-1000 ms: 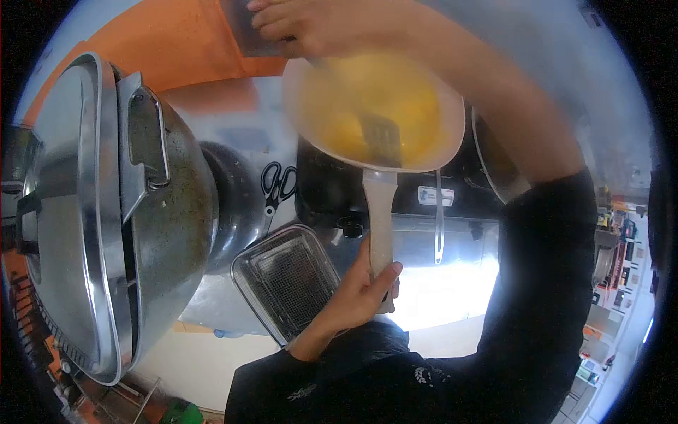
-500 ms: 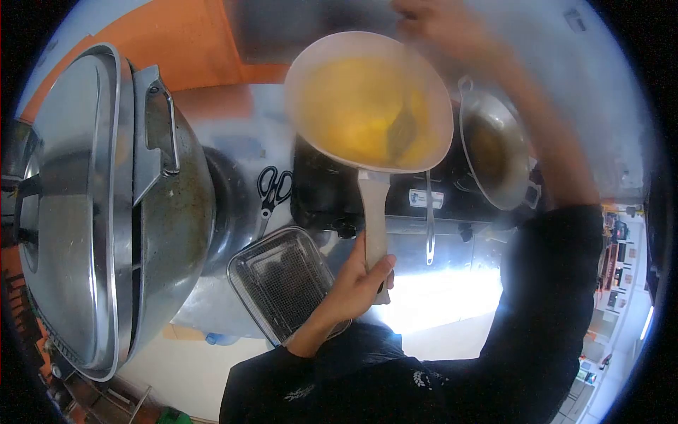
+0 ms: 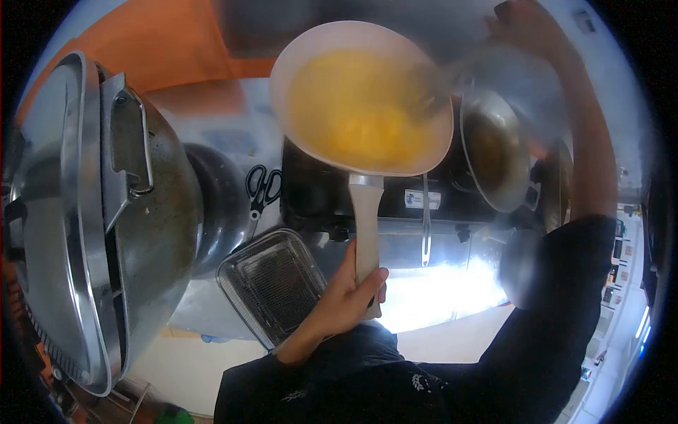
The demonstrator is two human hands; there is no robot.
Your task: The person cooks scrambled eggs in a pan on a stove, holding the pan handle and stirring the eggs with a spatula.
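The left hand grips the pan, upper centre, by its handle; the yellow food seems partly set, remainder loose; the right hand, upper right, is too blurred to tell.

on my feed the scene is brightly lit, with hard white glare burning out the steel counter below the stove. softer glints run along the big pot's lid. milky haze washes out the upper part, and i see the yellow food only softly. the right hand is blurred; the scissors look sharper. the fisheye bends everything near its rim, and the corners are black.
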